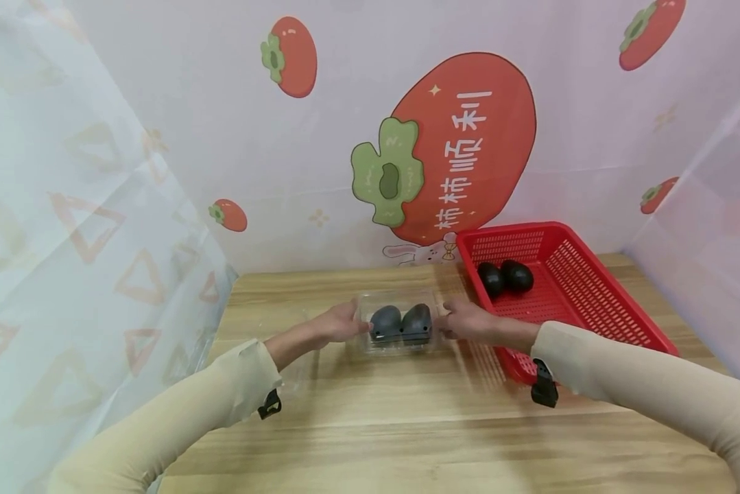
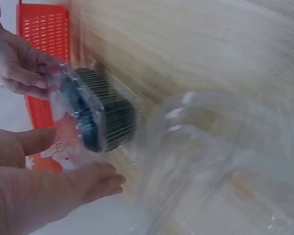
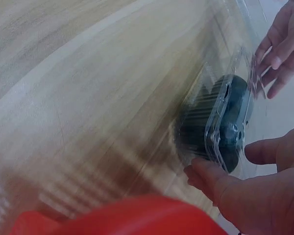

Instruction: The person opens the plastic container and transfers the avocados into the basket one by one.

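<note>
A clear plastic fruit box point(image 1: 397, 348) with two dark avocados point(image 1: 416, 321) inside lies between my hands in the head view. Its ribbed side shows in both wrist views. My left hand point(image 1: 340, 322) is at its left end, thumb over the rim. At the other end, beside the red basket, is my right hand point(image 1: 468, 321). In the right wrist view, the right thumb lies above the rim and the fingers run along the box's side. The left wrist view shows the left fingers point(image 2: 100, 183) loosely extended, apart from the thumb. Contact at the clear edges is hard to see.
A red perforated basket point(image 1: 616, 295) stands on the right of the wooden table point(image 1: 400, 425), holding two more dark avocados point(image 1: 518, 276). Other clear plastic boxes point(image 2: 225, 147) lie at left, faint in the head view. Printed sheets point(image 1: 320, 165) hang behind and at both sides.
</note>
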### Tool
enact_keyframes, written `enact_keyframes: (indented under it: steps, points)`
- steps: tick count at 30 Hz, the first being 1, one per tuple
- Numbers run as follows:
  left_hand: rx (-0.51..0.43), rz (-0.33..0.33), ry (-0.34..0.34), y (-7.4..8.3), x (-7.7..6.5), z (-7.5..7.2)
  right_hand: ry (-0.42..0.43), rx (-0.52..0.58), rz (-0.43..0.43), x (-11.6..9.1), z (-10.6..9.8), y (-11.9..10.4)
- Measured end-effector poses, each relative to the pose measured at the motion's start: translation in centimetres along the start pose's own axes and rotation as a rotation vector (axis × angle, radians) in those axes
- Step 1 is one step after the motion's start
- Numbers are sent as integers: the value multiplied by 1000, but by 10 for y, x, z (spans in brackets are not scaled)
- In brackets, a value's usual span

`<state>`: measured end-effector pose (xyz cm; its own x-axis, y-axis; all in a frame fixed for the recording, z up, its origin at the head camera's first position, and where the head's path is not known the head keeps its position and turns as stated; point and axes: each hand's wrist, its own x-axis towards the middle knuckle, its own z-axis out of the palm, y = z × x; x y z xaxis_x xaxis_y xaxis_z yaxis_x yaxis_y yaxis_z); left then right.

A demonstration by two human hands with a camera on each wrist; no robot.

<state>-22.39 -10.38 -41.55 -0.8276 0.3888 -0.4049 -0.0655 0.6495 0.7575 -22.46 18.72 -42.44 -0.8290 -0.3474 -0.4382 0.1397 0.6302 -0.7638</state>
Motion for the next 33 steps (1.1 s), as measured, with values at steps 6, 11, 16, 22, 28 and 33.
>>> enact_keyframes:
  steps: [6, 11, 16, 22, 28, 33]
  points:
    - [265, 143, 91, 10, -4, -2, -36, 55, -11, -2, -6, 2]
    - [523, 308, 210, 14, -7, 3, -68, 111, -8, -6, -6, 1]
    - [764, 477, 296, 20, -12, 13, -98, 95, -6, -9, -7, 1]
    - [874, 548, 301, 33, -15, 26, -119, 101, 20, -13, -5, 1]
    - [941, 594, 300, 47, -12, 35, -132, 123, 43, -16, -3, 4]
    - [964, 626, 283, 54, -7, 44, -147, 158, 53, -18, 0, 7]
